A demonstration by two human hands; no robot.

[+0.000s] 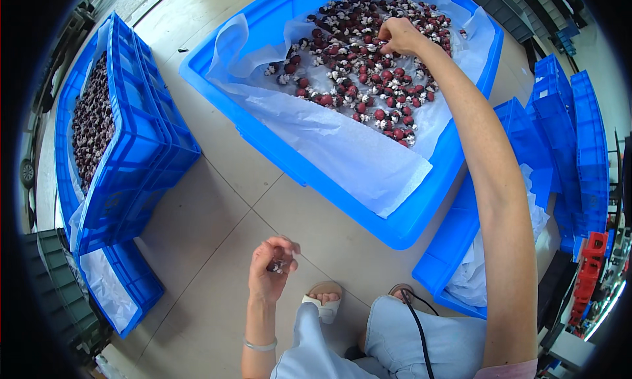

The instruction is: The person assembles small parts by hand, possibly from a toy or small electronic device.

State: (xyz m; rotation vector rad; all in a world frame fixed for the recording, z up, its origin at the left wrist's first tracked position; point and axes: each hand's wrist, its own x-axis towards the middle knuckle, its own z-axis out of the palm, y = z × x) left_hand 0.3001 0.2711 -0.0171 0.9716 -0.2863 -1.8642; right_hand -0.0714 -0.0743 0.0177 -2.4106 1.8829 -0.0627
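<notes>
A large blue plastic tub (289, 165), lined with thin white paper (342, 145), holds many small round dark-red pieces with white, ruffled tufts (362, 89). My right hand (400, 37) reaches over the tub's right side into the far part of the heap. Its thumb and fingers are pinched together among the pieces, and their tips hide what they grip. Closer to my body, my left hand (271, 267) is raised above the floor, palm up. Its fingers curl round a few dark-red and white pieces (276, 266), partly covered by the fingers.
Stacked blue crates (148, 142) at the left hold a paper-lined heap of similar, darker pieces (93, 119). A lower blue crate (141, 280) contains white paper. More blue crates (556, 109) and crumpled paper (471, 270) are at the right. My feet rest on the tiled floor (217, 227).
</notes>
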